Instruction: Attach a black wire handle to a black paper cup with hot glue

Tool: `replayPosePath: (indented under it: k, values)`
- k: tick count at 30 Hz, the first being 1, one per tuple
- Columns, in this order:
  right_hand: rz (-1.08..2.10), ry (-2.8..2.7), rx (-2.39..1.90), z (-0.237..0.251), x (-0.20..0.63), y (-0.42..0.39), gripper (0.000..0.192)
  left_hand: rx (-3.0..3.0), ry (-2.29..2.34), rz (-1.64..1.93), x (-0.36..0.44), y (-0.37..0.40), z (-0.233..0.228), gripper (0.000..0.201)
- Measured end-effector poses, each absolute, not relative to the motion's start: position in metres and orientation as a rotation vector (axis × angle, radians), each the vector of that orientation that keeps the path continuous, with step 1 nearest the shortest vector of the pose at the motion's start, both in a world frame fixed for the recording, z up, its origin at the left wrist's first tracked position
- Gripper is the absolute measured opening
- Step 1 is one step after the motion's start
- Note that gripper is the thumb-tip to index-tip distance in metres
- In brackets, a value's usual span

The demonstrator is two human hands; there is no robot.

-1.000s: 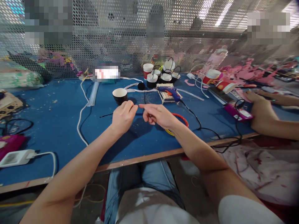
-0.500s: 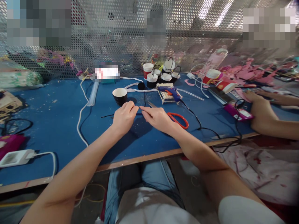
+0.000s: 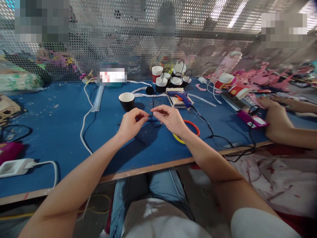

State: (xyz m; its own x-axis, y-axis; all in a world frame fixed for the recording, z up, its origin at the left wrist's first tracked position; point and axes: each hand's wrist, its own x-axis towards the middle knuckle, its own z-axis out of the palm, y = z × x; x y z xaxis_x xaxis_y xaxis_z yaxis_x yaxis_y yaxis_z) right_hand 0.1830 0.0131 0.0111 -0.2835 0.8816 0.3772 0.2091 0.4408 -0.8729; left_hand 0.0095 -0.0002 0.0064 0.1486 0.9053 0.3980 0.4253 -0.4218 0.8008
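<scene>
Over the blue table, my left hand point(image 3: 132, 123) and my right hand point(image 3: 170, 119) meet fingertip to fingertip. Both pinch a thin black cord point(image 3: 153, 105), which loops below the fingers and runs back toward a round black spool point(image 3: 150, 90). Just behind my left hand stands a black paper cup point(image 3: 126, 101) with a white inside. Scissors with red and yellow handles point(image 3: 194, 126) lie partly under my right wrist; their blades are mostly hidden. Beyond my right hand, a blue glue gun point(image 3: 183, 98) rests on a small stick rack point(image 3: 174, 103).
Several black cups with cord handles point(image 3: 161, 84) stand at the back by a perforated metal screen point(image 3: 138, 36). A white cable point(image 3: 83, 132) crosses the left side. At right are a magenta box point(image 3: 252, 119), a phone point(image 3: 234, 100) and another person's arm point(image 3: 279, 122).
My fingertips have shifted on the cord, and it now forms a loop below them. The cord's loose end at left has been drawn in. My right hand has uncovered the scissors' yellow handle.
</scene>
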Motion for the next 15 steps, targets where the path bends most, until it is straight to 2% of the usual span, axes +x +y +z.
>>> replayPosePath:
  k: [4, 10, 12, 15]
  values:
    - [0.825, -1.831, -0.91, 0.0109, 0.1821, 0.0119, 0.012, 1.651, 1.148, 1.154, 0.0134, -0.0053, 0.0119, 0.006]
    - [0.427, -2.024, -0.881, 0.0107, 0.182, 0.0096, 0.015, 1.414, 1.108, 1.097, 0.0181, -0.0095, 0.0156, 0.01]
    - [0.467, -1.99, -0.873, 0.0111, 0.1832, 0.0094, 0.016, 1.411, 1.115, 1.098, 0.0181, -0.0092, 0.0155, 0.011]
    - [0.717, -1.898, -0.91, 0.0123, 0.1856, 0.0096, 0.026, 1.498, 1.147, 1.124, 0.0169, -0.0081, 0.0144, 0.011]
